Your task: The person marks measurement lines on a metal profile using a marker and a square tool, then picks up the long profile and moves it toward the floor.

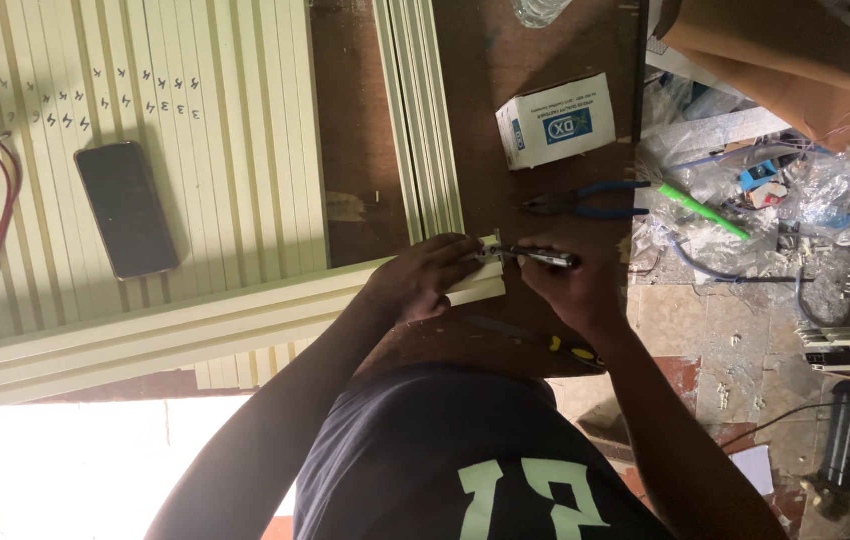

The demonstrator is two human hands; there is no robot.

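**Bench inventory: two hands at the end of a cream profile**

One long cream-coloured ribbed plastic profile point(195, 325) lay slantwise across the dark brown wooden bench point(355, 150), its end near the bench middle. One left hand point(425, 280) was curled over that end, fingers closed around it and pressing it down, the forearm reaching up from the lower left. One right hand point(570, 290) sat just beside it, fingers closed around one slim dark pen-like tool point(540, 258) held level, with its tip at the profile end; the exact kind of tool could not be told. The two hands were almost touching.

Other items, counted:
- One stack of cream ribbed panels point(215, 130) covering the left of the bench, with handwritten marks along the top.
- One black smartphone point(126, 208), screen dark, lying on that stack.
- One bundle of narrow cream strips point(423, 110) running up the bench.
- One small white and blue cardboard box point(556, 120), above the hands.
- One pair of blue-handled pliers point(585, 202), between the box and the hands.
- One green rod-shaped item point(702, 209) among clear plastic wrapping at the right.
- One yellow and black tool handle point(573, 351), partly hidden under the right wrist.
- One red wire point(3, 215) at the far left edge.
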